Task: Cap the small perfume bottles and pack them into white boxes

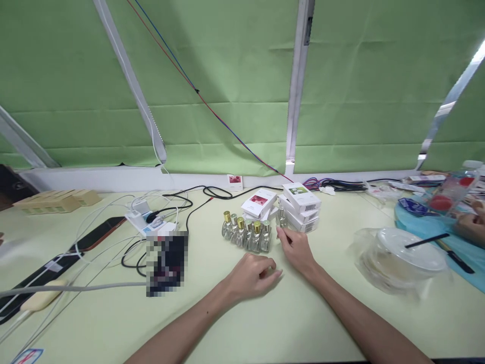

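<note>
Several small clear glass bottles [248, 235] with gold and silver caps stand close together in the middle of the table. Just right of that group is a single small glass bottle [281, 217], upright in front of the white boxes. My right hand [297, 247] has its fingertips closed at the lower part of this bottle; the fingers partly cover it. My left hand [252, 275] rests on the table in front of the group, fingers loosely bent, thumb apart, holding nothing. A white box with a red picture [260, 202] lies behind the bottles.
Stacked white boxes [302, 202] stand behind my right hand. Left are a power strip [149, 225], tangled cables and a pixelated dark object [166, 263]. A lidded bowl in plastic [411, 250] sits right, near another person's hand [472, 227]. Yellowish blocks [56, 202] lie far left.
</note>
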Tool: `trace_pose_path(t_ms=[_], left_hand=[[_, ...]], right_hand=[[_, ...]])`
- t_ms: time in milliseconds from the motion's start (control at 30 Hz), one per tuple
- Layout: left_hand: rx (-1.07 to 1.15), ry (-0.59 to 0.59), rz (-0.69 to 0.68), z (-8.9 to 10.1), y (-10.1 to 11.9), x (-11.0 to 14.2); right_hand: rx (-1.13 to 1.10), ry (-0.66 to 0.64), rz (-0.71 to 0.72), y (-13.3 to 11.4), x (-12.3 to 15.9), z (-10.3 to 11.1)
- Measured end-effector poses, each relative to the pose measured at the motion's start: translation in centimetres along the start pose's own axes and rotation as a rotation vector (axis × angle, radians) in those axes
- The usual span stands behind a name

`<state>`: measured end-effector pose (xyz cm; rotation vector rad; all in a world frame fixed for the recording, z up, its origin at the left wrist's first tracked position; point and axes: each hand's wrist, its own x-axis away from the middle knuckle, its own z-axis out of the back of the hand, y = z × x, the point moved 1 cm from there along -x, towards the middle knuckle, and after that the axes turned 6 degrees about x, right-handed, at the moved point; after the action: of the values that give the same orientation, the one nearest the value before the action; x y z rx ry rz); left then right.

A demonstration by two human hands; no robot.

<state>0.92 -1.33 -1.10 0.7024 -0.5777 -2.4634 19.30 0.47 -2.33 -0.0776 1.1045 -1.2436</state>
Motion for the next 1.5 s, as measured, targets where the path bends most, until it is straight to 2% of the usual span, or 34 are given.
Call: trace_pose_path(t_ms=[300, 500, 733, 1067, 1200, 1367, 1500], left_hand=[[0.012, -0.016, 0.033, 0.6, 0.1, -0.3], [-0.030, 0.033, 0.096, 0.5, -0.5, -0.3], [-0.020, 0.047, 0.137, 0.4, -1.1, -0.3], [-0.046, 0.021, 0.116, 0.5, -1.0, -0.3], [-0.049, 0.010, 0.113, 0.5, -1.0, -0.2], [-0.051, 0.008, 0.106, 0.5, -0.9, -0.3], [-0.056, 0.000, 0.105, 0.4, -1.1, -0.3]], right_hand=[[0.065, 0.114, 0.056, -0.8, 0.3, 0.2], [0.191, 0.217, 0.043, -0.7, 0.0, 0.7], [0.399, 0.142, 0.093, -0.4, -0.6, 0.5], [0.553, 0.059, -0.002, 0.7, -0.9, 0.0], [0.510, 0.082, -0.018, 0.6, -0.8, 0.2], [0.273, 0.134, 0.045, -0.9, -0.5, 0.4], [0.146, 0.030, 0.111, -2.7, -0.4, 0.1]])
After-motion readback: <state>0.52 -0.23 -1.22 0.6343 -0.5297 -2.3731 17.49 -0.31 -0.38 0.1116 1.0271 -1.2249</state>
